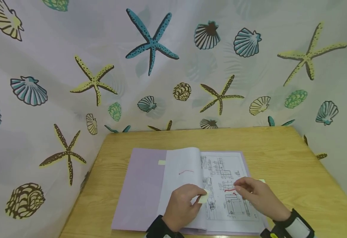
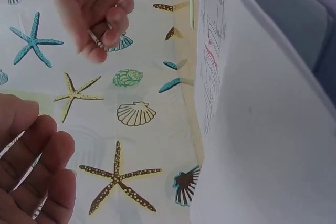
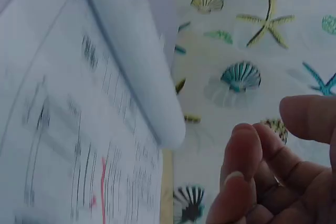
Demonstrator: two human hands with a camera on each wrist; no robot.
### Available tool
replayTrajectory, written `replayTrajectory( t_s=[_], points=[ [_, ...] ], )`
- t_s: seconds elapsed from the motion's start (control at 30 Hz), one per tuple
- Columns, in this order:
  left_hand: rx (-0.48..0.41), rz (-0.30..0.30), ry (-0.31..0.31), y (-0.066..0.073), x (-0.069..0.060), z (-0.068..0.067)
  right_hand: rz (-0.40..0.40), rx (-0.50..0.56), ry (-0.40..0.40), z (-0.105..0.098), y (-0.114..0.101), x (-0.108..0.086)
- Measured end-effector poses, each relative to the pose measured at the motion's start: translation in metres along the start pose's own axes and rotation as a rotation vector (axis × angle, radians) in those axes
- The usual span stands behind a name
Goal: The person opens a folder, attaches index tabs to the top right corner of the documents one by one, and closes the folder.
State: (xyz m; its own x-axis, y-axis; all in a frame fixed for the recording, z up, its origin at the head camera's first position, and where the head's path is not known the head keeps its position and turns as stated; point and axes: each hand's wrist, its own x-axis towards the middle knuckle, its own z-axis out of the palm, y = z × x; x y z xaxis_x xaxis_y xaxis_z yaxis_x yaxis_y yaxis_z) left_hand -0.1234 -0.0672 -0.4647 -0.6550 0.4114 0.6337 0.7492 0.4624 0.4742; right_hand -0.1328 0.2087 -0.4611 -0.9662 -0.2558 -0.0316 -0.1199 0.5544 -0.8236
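A lilac folder [image 1: 143, 191] lies on the table with its pages spread. My left hand [image 1: 182, 205] pinches a small pale yellow sticky note [image 1: 203, 197] between thumb and fingers, over a turned white page [image 1: 180, 158] with a faint red line. On the right, the drawing sheet [image 1: 218, 211] carries printed technical drawings and red marks. Above that sheet hovers my right hand [image 1: 259, 196], fingers loosely bent and holding nothing; the right wrist view shows a gap between the thumb and fingers of this hand [image 3: 278, 166]. In the left wrist view the left hand [image 2: 37, 166] is partly cut off.
Another yellow tab [image 1: 161, 162] sticks to the folder's left cover, and one more tab [image 1: 262, 180] shows at the right edge. The wooden table [image 1: 280, 145] is surrounded by a cloth [image 1: 185, 66] printed with starfish and shells.
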Motion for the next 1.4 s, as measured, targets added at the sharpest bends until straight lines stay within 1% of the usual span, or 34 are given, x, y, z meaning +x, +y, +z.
replayTrajectory(
  t_s=[0.1, 0.2, 0.27, 0.33, 0.4, 0.57, 0.63, 0.8, 0.9, 1.0, 1.17, 1.27, 1.4],
  points=[
    [-0.004, 0.075, 0.001, 0.004, 0.004, 0.004, -0.118, 0.19, -0.154, 0.018, -0.022, 0.0],
    [0.013, 0.145, 0.017, 0.007, 0.005, 0.008, -0.183, 0.364, -0.292, 0.031, -0.035, -0.001],
    [0.017, 0.161, 0.026, 0.008, 0.005, 0.01, -0.198, 0.445, -0.341, 0.036, -0.038, -0.001],
    [0.018, 0.159, 0.033, 0.008, 0.005, 0.011, -0.203, 0.504, -0.363, 0.039, -0.039, -0.001],
    [0.013, 0.15, 0.035, 0.008, 0.004, 0.012, -0.2, 0.531, -0.361, 0.04, -0.039, -0.002],
    [-0.023, 0.127, 0.028, 0.009, 0.002, 0.012, -0.168, 0.53, -0.33, 0.04, -0.036, -0.002],
    [-0.046, 0.119, 0.027, 0.009, 0.002, 0.013, -0.137, 0.524, -0.307, 0.04, -0.035, -0.002],
    [-0.065, 0.099, 0.02, 0.009, 0.001, 0.013, -0.069, 0.562, -0.213, 0.038, -0.039, -0.004],
    [-0.063, 0.081, 0.024, 0.009, 0.003, 0.012, -0.07, 0.6, -0.176, 0.036, -0.041, -0.004],
    [-0.065, 0.064, 0.044, 0.008, 0.004, 0.011, -0.084, 0.629, -0.173, 0.036, -0.041, -0.004],
    [-0.048, 0.052, 0.07, 0.008, 0.006, 0.01, -0.085, 0.63, -0.172, 0.035, -0.045, -0.005],
    [-0.031, 0.069, 0.077, 0.009, 0.007, 0.01, -0.101, 0.609, -0.148, 0.037, -0.048, -0.005],
    [-0.008, 0.108, 0.079, 0.01, 0.009, 0.01, -0.158, 0.551, -0.115, 0.041, -0.05, -0.002]
  ],
)
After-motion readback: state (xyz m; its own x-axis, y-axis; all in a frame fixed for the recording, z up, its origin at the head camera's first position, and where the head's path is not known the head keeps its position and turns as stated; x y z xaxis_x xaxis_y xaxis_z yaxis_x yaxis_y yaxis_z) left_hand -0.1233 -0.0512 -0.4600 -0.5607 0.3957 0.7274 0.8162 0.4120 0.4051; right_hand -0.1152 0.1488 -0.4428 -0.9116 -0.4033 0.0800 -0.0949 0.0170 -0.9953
